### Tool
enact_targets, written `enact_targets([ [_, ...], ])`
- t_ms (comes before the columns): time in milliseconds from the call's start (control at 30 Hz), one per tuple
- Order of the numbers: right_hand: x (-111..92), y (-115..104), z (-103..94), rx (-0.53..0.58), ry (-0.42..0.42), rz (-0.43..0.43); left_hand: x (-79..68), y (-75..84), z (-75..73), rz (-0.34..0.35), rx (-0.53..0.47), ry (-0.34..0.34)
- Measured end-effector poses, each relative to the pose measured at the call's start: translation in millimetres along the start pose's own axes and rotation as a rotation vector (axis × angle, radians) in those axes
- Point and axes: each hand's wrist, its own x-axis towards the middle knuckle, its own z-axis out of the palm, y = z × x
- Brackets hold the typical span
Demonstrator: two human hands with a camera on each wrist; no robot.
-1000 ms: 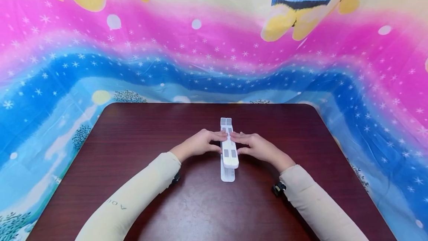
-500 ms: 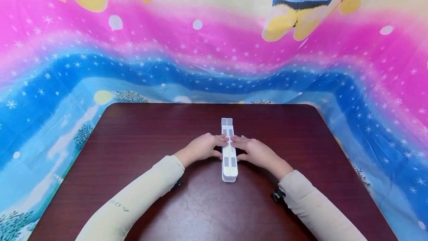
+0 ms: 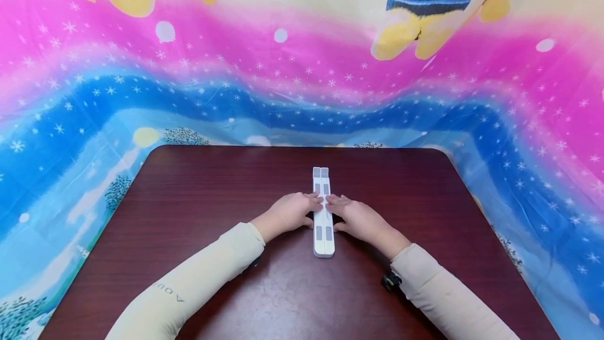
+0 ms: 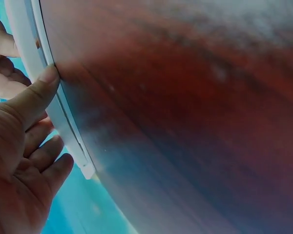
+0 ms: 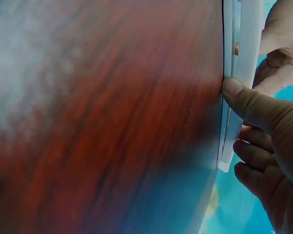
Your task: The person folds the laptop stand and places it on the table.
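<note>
A white folding laptop stand (image 3: 324, 245), long and narrow with grey pads (image 3: 329, 233) on top, lies flat and folded on the table, its length pointing away from me. From the left, my left hand (image 3: 288, 211) holds its middle, fingers over the top and thumb (image 4: 39, 92) against the side. My right hand (image 3: 363, 220) grips the opposite side in the same manner, with its thumb (image 5: 249, 100) on the lower edge. Both wrist views show a thin seam between the stand's upper and lower layers. The fingertips hide part of the stand's upper face.
The dark red-brown wooden table (image 3: 207, 182) has rounded far corners. Around it hangs a pink and blue cartoon-printed cloth (image 3: 302, 88), close behind the table's far edge. A black strap device (image 3: 391, 280) sits at the right cuff.
The stand's raised upper part has come down at the near end and now lies flush on the base. Both hands moved down and slightly toward me with it.
</note>
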Motion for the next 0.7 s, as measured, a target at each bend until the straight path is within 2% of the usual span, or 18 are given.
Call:
enact_targets([
  [200,0.8,0.0,-1.0,-0.022,-0.023,-0.007,1.3,0.1,-0.7,0.000,0.016,-0.002],
  [400,1.3,0.7,-3.3,-0.073,-0.019,-0.061,2.1,-0.7,-2.5,0.008,0.019,-0.010],
  [700,0.3,6.5,-8.5,-0.178,-0.015,-0.171,1.4,-3.9,-9.7,0.031,-0.077,-0.078],
])
